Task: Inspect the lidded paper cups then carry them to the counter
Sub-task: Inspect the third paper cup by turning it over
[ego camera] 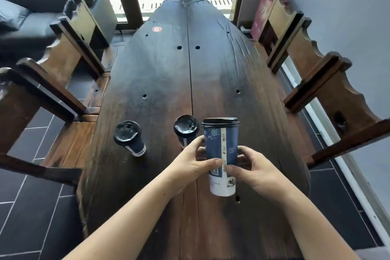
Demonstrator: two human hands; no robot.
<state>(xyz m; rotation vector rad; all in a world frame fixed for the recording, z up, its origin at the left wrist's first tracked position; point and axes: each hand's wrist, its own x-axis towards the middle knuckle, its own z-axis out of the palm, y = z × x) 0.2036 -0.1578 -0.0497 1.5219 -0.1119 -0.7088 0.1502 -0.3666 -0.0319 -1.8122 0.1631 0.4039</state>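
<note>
Head view: your left hand (pixel 190 167) and right hand (pixel 256 172) clasp the tall blue black-lidded paper cup (pixel 221 154) above the dark wooden table (pixel 168 74); thin walls probably dent, so hold mid-body, gently.

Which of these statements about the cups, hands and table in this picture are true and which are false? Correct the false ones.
1. Both hands hold one cup. True: the left hand and right hand have the held cup in their grip.
2. Three cups stand on the table. False: only two, the left cup and the middle cup, stand on the table.
3. The held cup has no lid. False: a black lid is on it.
4. A red round sticker is on the table. True: the sticker lies at the far end.
</note>
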